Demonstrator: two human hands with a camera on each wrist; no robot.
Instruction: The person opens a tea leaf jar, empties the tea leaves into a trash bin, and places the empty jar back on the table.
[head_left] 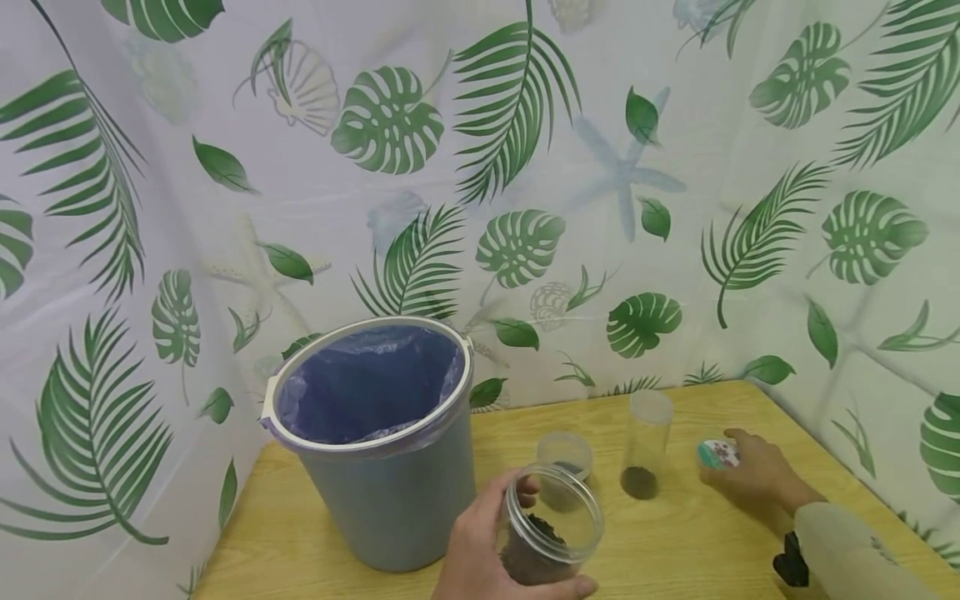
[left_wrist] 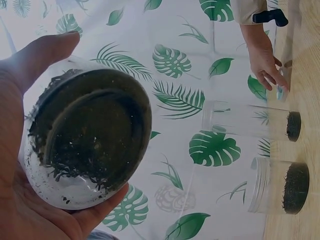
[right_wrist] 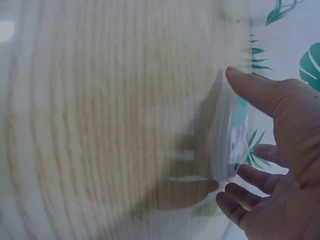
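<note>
A clear round jar point(head_left: 551, 533) with dark, dry, leaf-like bits inside is gripped by my left hand point(head_left: 487, 546); its mouth has no cover. In the left wrist view, the bits cling to the wall of the tilted jar point(left_wrist: 90, 140). At the right of the table, my right hand point(head_left: 757, 471) spreads thumb and fingers around a round lid point(head_left: 718, 453) with a teal and flowered label. Seen from the right wrist, the lid point(right_wrist: 231, 140) lies low by the wood, fingertips at its edge; whether they press on it is unclear.
A tall clear jar point(head_left: 647, 437) and a shorter one point(head_left: 565, 454), both with dark bits at the bottom, stand between the hands. A grey bin point(head_left: 390, 500) with a purple liner stands left on the wooden table point(head_left: 637, 550). A leaf-patterned sheet point(head_left: 480, 208) hangs behind.
</note>
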